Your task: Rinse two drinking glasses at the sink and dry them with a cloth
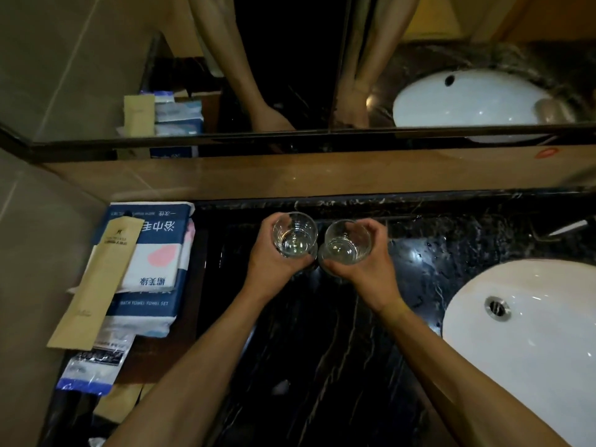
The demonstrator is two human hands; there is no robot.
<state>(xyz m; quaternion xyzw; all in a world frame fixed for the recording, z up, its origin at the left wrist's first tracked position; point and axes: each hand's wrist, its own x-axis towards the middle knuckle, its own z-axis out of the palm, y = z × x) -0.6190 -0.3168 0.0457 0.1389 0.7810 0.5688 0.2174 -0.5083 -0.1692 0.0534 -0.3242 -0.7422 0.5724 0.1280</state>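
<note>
Two clear drinking glasses stand upright side by side over the black marble counter (322, 333), near its back edge. My left hand (274, 262) grips the left glass (295, 233), fingers curled round its side. Around the right glass (348, 241) curls my right hand (364, 262). The glasses nearly touch each other. Whether they rest on the counter or are lifted off it, I cannot tell. The white oval sink (532, 333) with a metal drain lies at the lower right. No cloth shows in either hand.
Packaged bath towel sets in blue and white wrap (151, 272) lie stacked at the counter's left, with a tan paper sleeve (96, 285) across them. A mirror (290, 75) runs along the back wall. A metal faucet tip (569, 227) shows at the far right.
</note>
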